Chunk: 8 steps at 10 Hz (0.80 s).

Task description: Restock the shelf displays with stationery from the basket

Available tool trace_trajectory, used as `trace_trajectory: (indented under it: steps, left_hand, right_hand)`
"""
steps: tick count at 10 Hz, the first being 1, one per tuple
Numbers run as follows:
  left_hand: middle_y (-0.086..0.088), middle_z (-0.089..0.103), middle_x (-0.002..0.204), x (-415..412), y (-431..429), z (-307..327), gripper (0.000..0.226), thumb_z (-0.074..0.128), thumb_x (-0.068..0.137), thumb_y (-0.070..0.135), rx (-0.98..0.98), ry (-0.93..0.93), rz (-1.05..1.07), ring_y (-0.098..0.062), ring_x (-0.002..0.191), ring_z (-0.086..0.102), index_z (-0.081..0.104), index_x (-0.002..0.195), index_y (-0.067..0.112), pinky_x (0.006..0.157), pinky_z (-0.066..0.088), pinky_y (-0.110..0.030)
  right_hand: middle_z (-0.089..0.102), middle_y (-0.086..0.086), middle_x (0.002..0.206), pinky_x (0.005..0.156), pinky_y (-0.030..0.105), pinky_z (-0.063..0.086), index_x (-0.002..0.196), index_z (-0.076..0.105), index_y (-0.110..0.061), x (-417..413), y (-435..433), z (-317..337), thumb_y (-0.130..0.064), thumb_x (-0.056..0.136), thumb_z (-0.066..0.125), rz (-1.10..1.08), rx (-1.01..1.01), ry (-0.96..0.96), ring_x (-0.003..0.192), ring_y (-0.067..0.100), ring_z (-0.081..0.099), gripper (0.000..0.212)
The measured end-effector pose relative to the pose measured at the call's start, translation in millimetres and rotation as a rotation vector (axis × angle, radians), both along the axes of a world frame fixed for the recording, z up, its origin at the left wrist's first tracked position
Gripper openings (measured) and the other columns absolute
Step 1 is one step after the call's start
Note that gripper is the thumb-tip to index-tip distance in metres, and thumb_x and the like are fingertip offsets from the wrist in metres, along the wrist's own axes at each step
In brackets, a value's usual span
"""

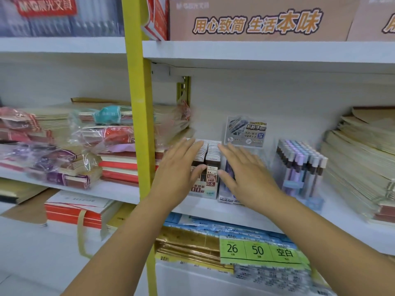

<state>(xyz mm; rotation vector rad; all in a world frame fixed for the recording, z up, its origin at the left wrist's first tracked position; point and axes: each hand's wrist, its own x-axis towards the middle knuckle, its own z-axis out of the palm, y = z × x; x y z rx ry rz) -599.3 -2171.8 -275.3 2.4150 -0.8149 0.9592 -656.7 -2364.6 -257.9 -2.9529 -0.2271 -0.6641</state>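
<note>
We are apparently squaring the lead-refill box (210, 180) on the shelf (342, 210), flat-fingered left hand (181, 167) at its 9 o'clock, right hand (245, 174) likewise at 3 o'clock, neither gripping; next, probably, fetching stock from the unseen basket.

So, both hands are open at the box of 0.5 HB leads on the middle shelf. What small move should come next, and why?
Probably press both palms against the sides of the lead box and slide it straight. The left hand seems to lie on its left side, the right hand is open just to its right, and neither grips anything.
</note>
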Motion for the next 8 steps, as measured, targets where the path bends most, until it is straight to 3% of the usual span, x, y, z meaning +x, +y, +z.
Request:
trace_trajectory:
  steps: [1, 2, 3, 4, 6, 8]
  left_hand:
    - [-0.002, 0.044, 0.153, 3.9, 6.3, -1.6, 0.052, 0.056, 0.099, 0.034, 0.008, 0.026, 0.002, -0.020, 0.145, 0.033, 0.044, 0.147, 0.019, 0.118, 0.024, -0.037]
    - [0.000, 0.048, 0.150, 5.2, 7.5, -0.1, 0.049, 0.056, 0.099, 0.036, 0.020, 0.033, 0.005, -0.019, 0.142, 0.039, 0.047, 0.145, 0.021, 0.118, 0.028, -0.038]
    - [-0.001, 0.044, 0.153, 1.7, 7.6, 0.3, 0.052, 0.054, 0.099, 0.038, 0.029, 0.025, -0.004, -0.019, 0.144, 0.035, 0.043, 0.148, 0.022, 0.119, 0.026, -0.038]
    - [0.000, 0.038, 0.157, -4.8, 6.3, -3.2, 0.054, 0.050, 0.100, 0.039, 0.073, -0.045, -0.016, -0.020, 0.148, 0.027, 0.039, 0.150, 0.024, 0.122, 0.019, -0.042]
    - [0.006, 0.039, 0.157, -7.6, -0.7, 0.5, 0.050, 0.043, 0.102, 0.043, 0.165, 0.008, 0.000, -0.014, 0.145, 0.031, 0.036, 0.150, 0.031, 0.122, 0.010, -0.040]
    - [-0.001, 0.043, 0.154, -37.4, -3.8, 15.5, 0.050, 0.049, 0.101, 0.035, 0.129, -0.044, -0.019, -0.021, 0.143, 0.036, 0.041, 0.148, 0.023, 0.119, 0.021, -0.040]
  right_hand:
    - [0.002, -0.009, 0.162, 0.121, 0.043, 0.005, 0.151, 0.002, -0.040, 8.9, 14.4, 5.9, -0.049, 0.101, 0.030, 0.055, -0.004, 0.005, 0.149, 0.015, 0.002, 0.059]
    - [0.008, -0.009, 0.162, 0.120, 0.041, 0.008, 0.152, 0.012, -0.038, 12.7, 19.5, 2.8, -0.043, 0.101, 0.036, 0.059, 0.026, 0.020, 0.148, 0.015, 0.011, 0.056]
    - [0.008, -0.009, 0.162, 0.120, 0.038, 0.009, 0.151, 0.006, -0.041, 6.6, 14.2, -0.8, -0.047, 0.100, 0.037, 0.060, 0.067, 0.022, 0.148, 0.014, 0.012, 0.060]
    - [0.011, -0.007, 0.162, 0.121, 0.041, 0.012, 0.151, 0.004, -0.040, -4.9, -2.9, -5.3, -0.052, 0.099, 0.030, -0.005, 0.045, 0.038, 0.148, 0.015, 0.010, 0.059]
    - [0.020, -0.003, 0.160, 0.119, 0.036, 0.011, 0.152, 0.019, -0.031, -17.5, -23.6, -15.3, -0.050, 0.101, 0.024, -0.136, -0.087, 0.077, 0.148, 0.019, 0.015, 0.055]
    - [0.022, 0.000, 0.160, 0.118, 0.032, 0.006, 0.152, 0.024, -0.026, -36.7, -19.2, -5.7, -0.039, 0.103, 0.032, -0.048, 0.015, -0.002, 0.148, 0.019, 0.014, 0.051]
